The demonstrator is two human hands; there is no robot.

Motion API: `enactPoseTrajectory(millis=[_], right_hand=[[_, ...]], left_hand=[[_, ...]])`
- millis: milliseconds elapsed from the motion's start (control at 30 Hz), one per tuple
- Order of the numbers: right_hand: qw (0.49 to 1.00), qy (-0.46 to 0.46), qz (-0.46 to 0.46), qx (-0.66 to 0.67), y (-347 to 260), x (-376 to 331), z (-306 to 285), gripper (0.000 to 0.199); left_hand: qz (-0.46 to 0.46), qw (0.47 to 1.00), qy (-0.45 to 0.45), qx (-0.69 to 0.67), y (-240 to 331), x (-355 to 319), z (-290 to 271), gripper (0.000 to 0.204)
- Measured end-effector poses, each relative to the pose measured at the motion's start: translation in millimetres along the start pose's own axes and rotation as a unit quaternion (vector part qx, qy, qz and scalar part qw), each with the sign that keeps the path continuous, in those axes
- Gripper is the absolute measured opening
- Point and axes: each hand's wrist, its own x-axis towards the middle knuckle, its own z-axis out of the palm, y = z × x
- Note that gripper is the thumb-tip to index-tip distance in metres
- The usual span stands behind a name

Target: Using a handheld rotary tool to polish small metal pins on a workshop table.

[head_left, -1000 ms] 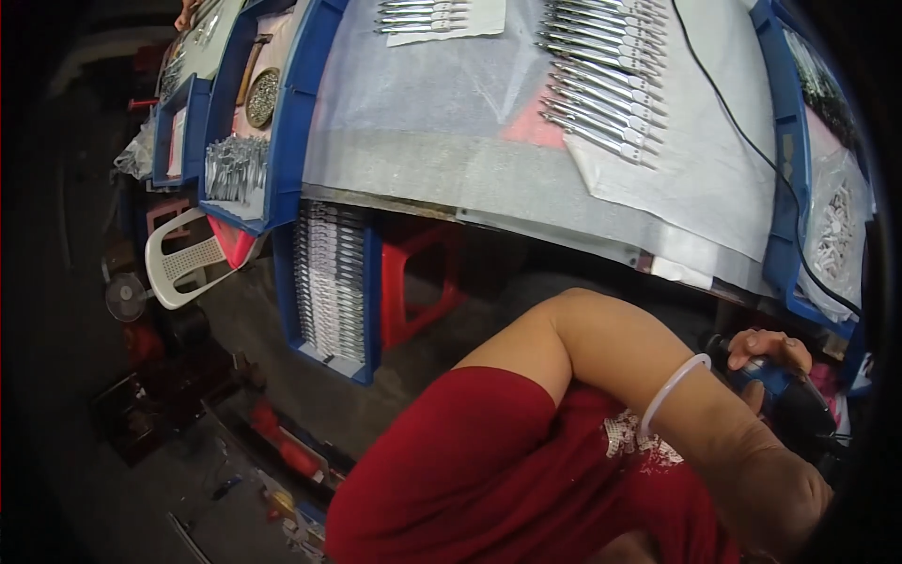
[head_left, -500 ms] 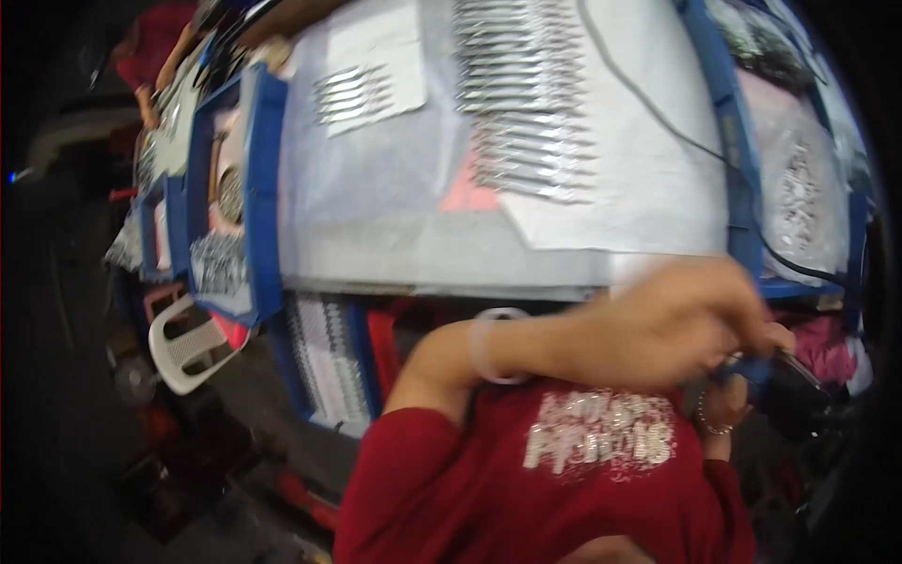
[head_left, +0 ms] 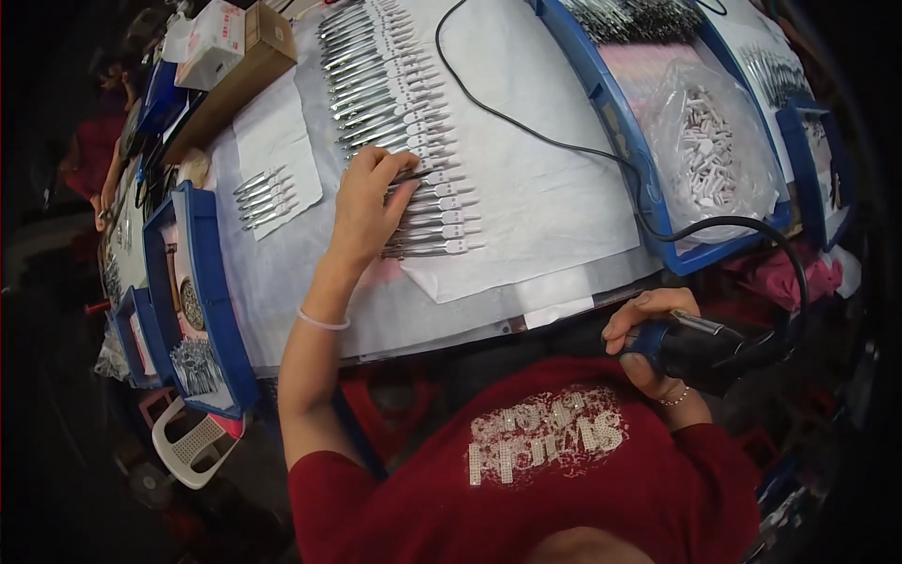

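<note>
My left hand reaches out over a white paper sheet and rests on a long row of silver metal clips, fingertips on one clip near the row's near end. My right hand stays close to my chest, below the table edge, wrapped around a black and blue corded hand tool. Its black cable loops over the table and back across the paper. A thin band circles my left wrist.
Blue trays line the table's left side, holding more metal parts. A small white sheet with a few clips lies left of the row. A blue tray with a clear bag of white parts sits right. Cardboard box at the back left.
The view has swung up from the floor to the table. My left arm stretched forward onto the clip row. My right hand with the tool dropped to my chest.
</note>
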Motion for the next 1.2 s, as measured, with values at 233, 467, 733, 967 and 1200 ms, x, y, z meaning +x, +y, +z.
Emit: enactPoseTrajectory(millis=[233, 467, 733, 967, 1200], right_hand=[[0.996, 0.058, 0.022, -0.068, 2, -5, 4, 0.054], [0.995, 0.04, 0.025, -0.084, 0, -6, 1, 0.054], [0.993, 0.014, 0.063, -0.097, -7, -8, -7, 0.05], [0.964, -0.054, 0.138, -0.221, 31, -2, -12, 0.042], [0.964, -0.086, 0.167, -0.186, 43, -12, -16, 0.048]], left_hand=[[0.025, 0.999, -0.038, -0.008, -2, 9, -2, 0.022], [0.059, 0.996, -0.046, 0.046, 0, 8, 1, 0.022], [0.005, 0.995, 0.087, -0.05, 89, -30, -21, 0.028], [-0.307, 0.73, -0.136, -0.595, 150, -116, 47, 0.026], [-0.4, 0.569, -0.188, -0.693, 162, -143, 84, 0.023]])
